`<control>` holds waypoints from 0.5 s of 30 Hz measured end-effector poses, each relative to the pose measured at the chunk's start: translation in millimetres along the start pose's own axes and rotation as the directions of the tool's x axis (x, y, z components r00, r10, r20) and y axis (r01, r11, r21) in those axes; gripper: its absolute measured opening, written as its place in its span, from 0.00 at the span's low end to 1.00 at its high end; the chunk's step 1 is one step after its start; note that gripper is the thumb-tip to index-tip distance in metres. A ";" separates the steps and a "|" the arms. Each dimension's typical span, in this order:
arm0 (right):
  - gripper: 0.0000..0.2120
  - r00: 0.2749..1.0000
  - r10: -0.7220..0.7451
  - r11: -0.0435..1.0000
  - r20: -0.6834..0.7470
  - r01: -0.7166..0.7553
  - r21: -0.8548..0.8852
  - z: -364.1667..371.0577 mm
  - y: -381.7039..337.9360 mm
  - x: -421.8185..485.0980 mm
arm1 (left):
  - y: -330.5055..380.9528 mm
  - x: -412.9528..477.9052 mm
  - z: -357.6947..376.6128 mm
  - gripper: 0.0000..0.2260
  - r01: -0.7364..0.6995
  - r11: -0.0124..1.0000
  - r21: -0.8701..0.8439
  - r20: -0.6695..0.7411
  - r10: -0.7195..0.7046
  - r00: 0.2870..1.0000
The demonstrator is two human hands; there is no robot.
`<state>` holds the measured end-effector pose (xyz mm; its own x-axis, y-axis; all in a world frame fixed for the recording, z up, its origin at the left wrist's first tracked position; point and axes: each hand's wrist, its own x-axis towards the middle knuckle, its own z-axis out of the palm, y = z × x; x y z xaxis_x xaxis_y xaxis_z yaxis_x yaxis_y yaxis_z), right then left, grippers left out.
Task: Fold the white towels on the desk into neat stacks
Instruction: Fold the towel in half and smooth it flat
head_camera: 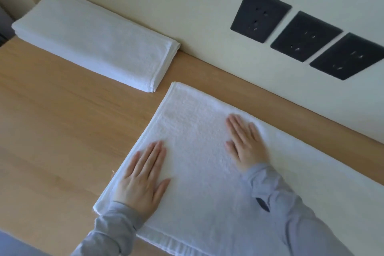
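Beyond spread towel: folded stack, sockets.

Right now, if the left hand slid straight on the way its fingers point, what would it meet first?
The left hand lies flat on the spread towel; ahead is only more towel, then a strip of desk, then probably the wall. The folded stack sits left of that line.
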<state>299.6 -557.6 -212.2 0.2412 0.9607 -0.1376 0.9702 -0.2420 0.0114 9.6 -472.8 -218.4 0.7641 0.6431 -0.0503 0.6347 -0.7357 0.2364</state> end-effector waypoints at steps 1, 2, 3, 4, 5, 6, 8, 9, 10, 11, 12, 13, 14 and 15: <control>0.29 0.995 0.099 0.995 0.011 -0.099 -0.011 0.2 25.2 1.3 | 1.1 0.4 1.5 0.29 0.000 1.000 0.014 -0.002 0.000 1.000; 0.31 0.980 0.196 0.981 0.023 -0.196 -0.011 1.5 45.0 1.8 | 2.1 0.6 2.0 0.29 0.001 1.000 0.019 -0.002 -0.001 1.000; 0.32 0.957 0.285 0.958 0.052 -0.285 -0.012 2.1 57.3 2.2 | 2.7 0.5 2.0 0.29 0.004 1.000 0.022 -0.009 -0.003 1.000; 0.31 0.932 0.356 0.935 0.069 -0.355 -0.019 1.8 59.6 3.2 | 2.8 0.7 2.3 0.29 0.006 1.000 0.026 -0.013 -0.006 1.000; 0.30 0.919 0.391 0.920 0.048 -0.391 -0.018 0.3 52.4 4.1 | 3.0 1.1 2.7 0.29 0.008 0.999 0.033 -0.015 -0.008 1.000; 0.30 0.920 0.392 0.920 -0.002 -0.392 0.012 -3.1 36.0 3.7 | 3.4 1.6 2.9 0.29 0.010 0.999 0.043 -0.018 -0.009 1.000; 0.29 0.937 0.322 0.943 -0.136 -0.305 0.130 -10.2 -18.0 -4.7 | 4.3 1.7 4.1 0.29 0.013 0.998 0.058 -0.015 -0.012 1.000; 0.29 0.948 0.254 0.959 -0.189 -0.222 0.177 -10.0 -51.0 -13.2 | 4.6 1.5 4.5 0.29 0.016 0.998 0.063 -0.011 -0.015 1.000; 0.29 0.961 0.178 0.969 -0.210 -0.134 0.208 -6.9 -85.4 -25.5 | 4.6 1.4 4.7 0.29 0.016 0.997 0.071 -0.008 -0.016 1.000; 0.29 0.975 0.106 0.972 -0.196 -0.061 0.226 -3.2 -116.3 -40.3 | 4.7 1.3 4.5 0.29 0.014 0.997 0.077 -0.008 -0.013 1.000; 0.28 0.985 0.042 0.973 -0.166 -0.003 0.231 1.0 -139.2 -56.0 | 5.1 1.2 4.0 0.29 0.010 0.997 0.082 -0.009 -0.009 1.000; 0.28 0.991 -0.009 0.972 -0.136 0.040 0.230 6.5 -151.1 -71.4 | 5.9 0.9 3.2 0.30 0.008 0.996 0.085 -0.009 -0.008 1.000; 0.27 0.993 -0.039 0.974 -0.113 0.063 0.220 12.4 -150.4 -85.6 | 6.8 0.5 2.4 0.30 0.009 0.996 0.088 -0.008 -0.009 1.000; 0.27 0.994 -0.046 0.976 -0.098 0.065 0.207 17.3 -137.7 -97.7 | 7.6 0.4 1.7 0.30 0.012 0.996 0.092 -0.007 -0.011 1.000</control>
<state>142.0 -620.5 -217.5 0.1978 0.9794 -0.0397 0.9582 -0.2017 -0.2028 14.9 -478.6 -218.3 0.7561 0.6528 -0.0463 0.6516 -0.7444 0.1458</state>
